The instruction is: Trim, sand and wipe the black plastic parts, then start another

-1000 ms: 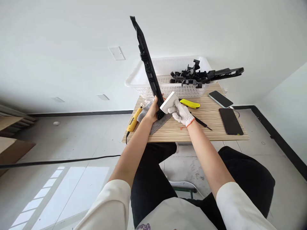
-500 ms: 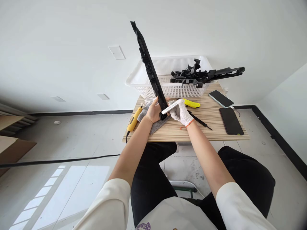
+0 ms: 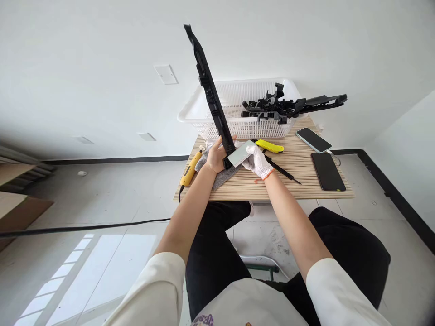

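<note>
Taken from the hands, with twelve o'clock straight ahead, the bare left hand (image 3: 215, 157) was wrapped around the lower part of a long, narrow, black plastic strip (image 3: 212, 97), its thumb on the near side and fingertips showing past the far edge. The strip stood tilted, its free end rising toward eleven o'clock. The right hand (image 3: 256, 162), in a white knitted glove with an orange cuff edge, pinched a flat, pale, rectangular block (image 3: 242, 153) between thumb and fingers. The block's left edge lay just beside the strip's lower end; whether the two touched could not be told.

A grey cloth (image 3: 224, 177) lay beneath at seven o'clock on the striped wooden table (image 3: 306, 192), and a yellow corded tool (image 3: 190, 170) at nine. At twelve stood a white plastic lattice basket (image 3: 200, 113), with a heap of black plastic parts (image 3: 272, 108) at one o'clock, some jutting past its rim. A bright yellow cutter (image 3: 270, 146) lay between two and three, a slim black tool (image 3: 283, 170) between three and four, and two dark-screened phones (image 3: 328, 172) farther out around three.
</note>
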Motion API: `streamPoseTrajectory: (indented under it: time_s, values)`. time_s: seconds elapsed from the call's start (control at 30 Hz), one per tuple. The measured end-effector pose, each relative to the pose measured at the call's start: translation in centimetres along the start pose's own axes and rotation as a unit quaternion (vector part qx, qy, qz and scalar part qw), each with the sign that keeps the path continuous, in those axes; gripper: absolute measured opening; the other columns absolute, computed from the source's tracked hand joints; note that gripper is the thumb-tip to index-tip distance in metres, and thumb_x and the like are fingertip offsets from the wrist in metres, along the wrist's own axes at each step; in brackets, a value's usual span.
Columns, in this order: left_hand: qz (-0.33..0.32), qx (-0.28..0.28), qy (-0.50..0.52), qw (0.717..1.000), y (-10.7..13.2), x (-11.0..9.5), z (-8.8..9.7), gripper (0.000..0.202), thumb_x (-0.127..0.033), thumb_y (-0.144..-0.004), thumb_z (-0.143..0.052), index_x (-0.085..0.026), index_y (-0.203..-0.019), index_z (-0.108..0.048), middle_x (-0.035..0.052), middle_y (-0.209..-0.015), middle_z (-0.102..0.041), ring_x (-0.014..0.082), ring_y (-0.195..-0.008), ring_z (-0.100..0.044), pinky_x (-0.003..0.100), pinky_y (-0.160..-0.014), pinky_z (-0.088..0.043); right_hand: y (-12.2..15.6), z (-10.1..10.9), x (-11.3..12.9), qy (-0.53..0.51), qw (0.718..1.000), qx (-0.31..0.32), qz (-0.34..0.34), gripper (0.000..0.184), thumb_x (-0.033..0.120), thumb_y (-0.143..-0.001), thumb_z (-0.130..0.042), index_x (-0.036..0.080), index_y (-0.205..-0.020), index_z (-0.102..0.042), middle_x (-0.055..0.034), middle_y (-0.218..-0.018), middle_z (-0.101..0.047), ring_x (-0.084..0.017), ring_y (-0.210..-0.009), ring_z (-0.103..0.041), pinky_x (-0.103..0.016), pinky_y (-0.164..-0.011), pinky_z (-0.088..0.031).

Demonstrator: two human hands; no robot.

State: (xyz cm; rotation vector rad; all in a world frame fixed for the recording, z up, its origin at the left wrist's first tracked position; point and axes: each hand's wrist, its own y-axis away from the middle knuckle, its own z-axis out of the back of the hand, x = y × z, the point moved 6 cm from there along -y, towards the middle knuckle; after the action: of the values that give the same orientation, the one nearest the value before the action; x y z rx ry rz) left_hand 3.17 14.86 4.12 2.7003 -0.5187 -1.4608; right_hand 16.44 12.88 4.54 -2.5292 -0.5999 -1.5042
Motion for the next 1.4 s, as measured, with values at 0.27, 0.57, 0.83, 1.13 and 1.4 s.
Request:
streamPoseTrajectory:
  time_s: [0.27,0.57,0.83,1.13,1.4]
  values:
    - [-0.004,-0.049,0.03,0.998,0.6,-0.4,-0.4,0.056,-0.053,-0.108,-0.041,-0.019,-0.148,-0.062,0.0058,-0.099,-0.08,0.0248,-0.092,-0.076,0.036,-0.092,-0.057,0.3,-0.4,0.1,0.082,0.997,-0.006,-0.013,0.025,0.041,-0.081,-0.068,0.02,-0.093,-0.064,0.0065,-0.051,-0.049,-0.008,-0.041,-0.035,-0.02,-0.039,-0.022]
    - [-0.015,-0.063,0.02,0.998,-0.1,-0.3,0.5,0.053,-0.05,-0.106,-0.049,-0.02,-0.147,-0.064,0.005,-0.105,-0.081,0.0218,-0.089,-0.075,0.032,-0.086,-0.058,0.2,-0.5,0.0,0.173,0.985,-0.024,0.011,0.032,0.035,-0.094,-0.065,0.022,-0.122,-0.059,0.0004,-0.087,-0.071,-0.006,-0.046,-0.057,-0.016,-0.035,-0.033]
    - [-0.016,-0.073,0.019,0.997,0.0,-0.4,0.2,0.048,-0.05,-0.107,-0.046,-0.022,-0.137,-0.07,0.0049,-0.105,-0.081,0.0226,-0.09,-0.077,0.033,-0.084,-0.06,0.2,-0.6,-0.6,0.219,0.968,-0.058,0.105,0.061,0.037,-0.097,-0.056,0.038,-0.157,-0.043,-0.0019,-0.107,-0.072,-0.007,-0.048,-0.058,-0.019,-0.036,-0.043]
    - [-0.055,-0.067,0.019,0.996,0.2,-0.3,-0.6,0.045,-0.046,-0.111,-0.037,-0.021,-0.124,-0.073,0.0038,-0.083,-0.074,0.0219,-0.083,-0.072,0.036,-0.092,-0.058,-0.2,-1.0,-1.1,0.378,0.904,-0.057,0.191,0.086,0.029,-0.081,-0.077,0.03,-0.161,-0.044,-0.0054,-0.128,-0.07,-0.023,-0.106,-0.07,-0.043,-0.101,-0.061]
    - [-0.029,-0.072,0.036,0.996,0.2,-0.5,-1.1,0.044,-0.046,-0.111,-0.039,-0.02,-0.114,-0.074,0.0027,-0.082,-0.072,0.0157,-0.066,-0.065,0.03,-0.07,-0.055,-0.8,-0.3,-1.4,0.34,0.915,-0.113,0.183,0.077,0.031,-0.09,-0.064,0.032,-0.164,-0.038,-0.0022,-0.108,-0.071,-0.019,-0.089,-0.068,-0.042,-0.091,-0.064]
